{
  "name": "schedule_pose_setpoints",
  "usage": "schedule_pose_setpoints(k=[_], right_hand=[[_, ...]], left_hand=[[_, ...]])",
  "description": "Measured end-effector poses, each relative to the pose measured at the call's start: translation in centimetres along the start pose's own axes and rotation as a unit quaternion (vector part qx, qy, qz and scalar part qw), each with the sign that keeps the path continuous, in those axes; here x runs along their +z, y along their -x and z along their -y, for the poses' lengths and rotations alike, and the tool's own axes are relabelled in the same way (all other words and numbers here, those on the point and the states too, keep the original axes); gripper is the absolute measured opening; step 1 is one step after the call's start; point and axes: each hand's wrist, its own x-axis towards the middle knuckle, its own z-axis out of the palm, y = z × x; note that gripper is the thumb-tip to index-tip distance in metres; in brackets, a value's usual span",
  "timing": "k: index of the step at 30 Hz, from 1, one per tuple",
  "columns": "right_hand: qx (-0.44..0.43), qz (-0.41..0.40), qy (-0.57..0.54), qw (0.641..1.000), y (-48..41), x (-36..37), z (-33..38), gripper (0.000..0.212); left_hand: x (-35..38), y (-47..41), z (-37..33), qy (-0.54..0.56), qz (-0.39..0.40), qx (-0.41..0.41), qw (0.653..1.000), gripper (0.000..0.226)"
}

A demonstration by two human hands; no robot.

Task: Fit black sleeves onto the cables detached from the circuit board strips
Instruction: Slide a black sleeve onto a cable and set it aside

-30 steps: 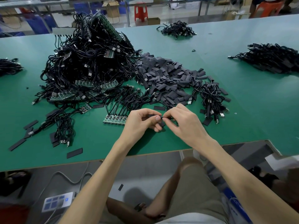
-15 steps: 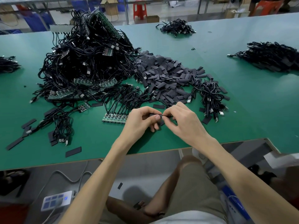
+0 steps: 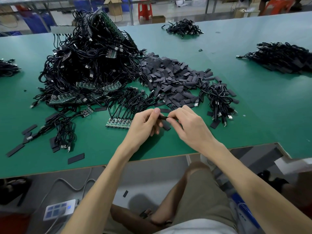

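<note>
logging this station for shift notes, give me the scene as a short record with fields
left hand: pinches a small black piece
right hand: pinches the same piece's other end
black piece: sleeve or cable, cannot tell
circuit board strip: flat on the table, left of the hands, cables attached
sleeve pile: behind the hands
cable heap: back left, boards tangled in

A factory assembly floor: long green workbench heaped with cable piles, stools and cartons behind.

Bright, even overhead light, soft shadows; wide-angle edges bend, far background perhaps slightly blurred.
</note>
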Motion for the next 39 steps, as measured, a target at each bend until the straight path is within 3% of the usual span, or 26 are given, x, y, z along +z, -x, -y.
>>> schedule_pose_setpoints(k=[13, 24, 31, 39], right_hand=[[-0.012, 0.013, 0.007, 1.0, 0.0, 0.15, -0.24, 0.01], [-0.004, 0.017, -0.009, 1.0, -0.05, 0.14, -0.52, 0.013], [0.004, 0.0, 0.002, 1.0, -0.1, 0.05, -0.19, 0.01], [-0.002, -0.005, 0.012, 1.0, 0.07, 0.13, -0.57, 0.011]], left_hand=[[-0.17, 0.09, -0.36, 0.042, 0.01, 0.003, 0.999, 0.02], [-0.26, 0.21, -0.19, 0.076, 0.028, -0.003, 0.997, 0.017], [-0.12, 0.06, 0.04, 0.105, -0.007, 0.006, 0.994, 0.022], [-0.38, 0.16, 0.11, 0.116, 0.007, 0.004, 0.993, 0.013]])
